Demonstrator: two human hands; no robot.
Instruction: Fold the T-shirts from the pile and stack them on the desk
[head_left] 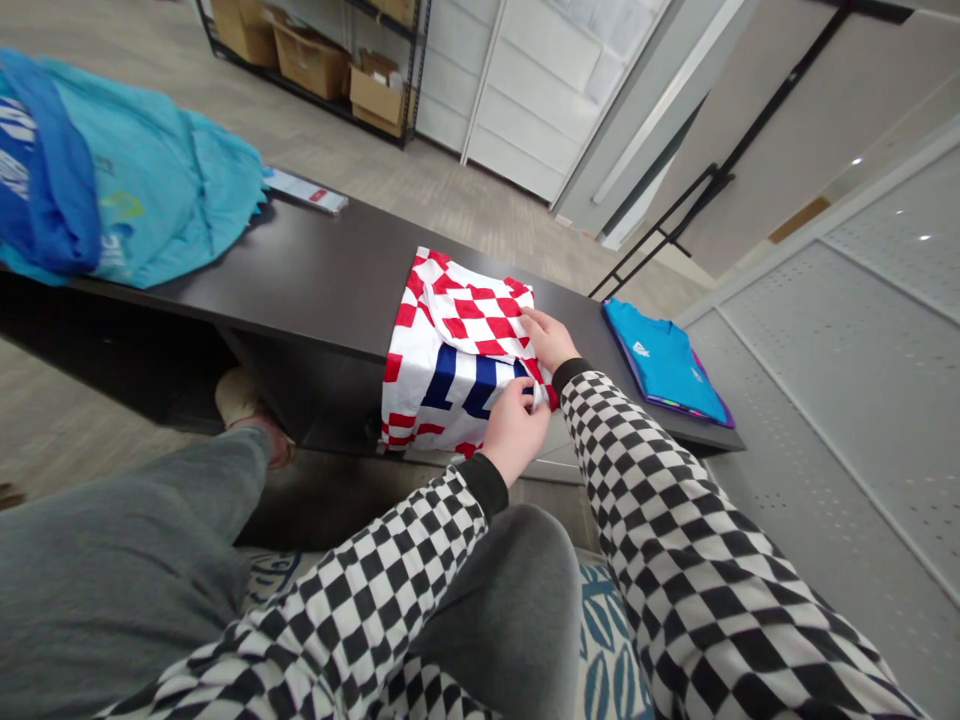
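A red-and-white checked jersey [459, 400] with dark blue numbers lies partly folded over the front edge of the dark bench top. Its lower part hangs down the front. My left hand [517, 425] is closed on the jersey's right edge, fingers pinching the fabric. Just above it, my right hand [550, 340] rests on the folded upper part at the right side; its fingers touch the cloth, with the fingertips partly hidden, so I cannot tell whether they grip it.
Blue and turquoise shirts [165, 180] lie heaped on the dark bench [322, 270] at left, beside a flat white-and-red packet [307, 190]. Folded blue T-shirts [664, 355] are stacked at right. A grey perforated panel [840, 400] stands beyond them. Cardboard boxes [311, 60] sit on a shelf behind.
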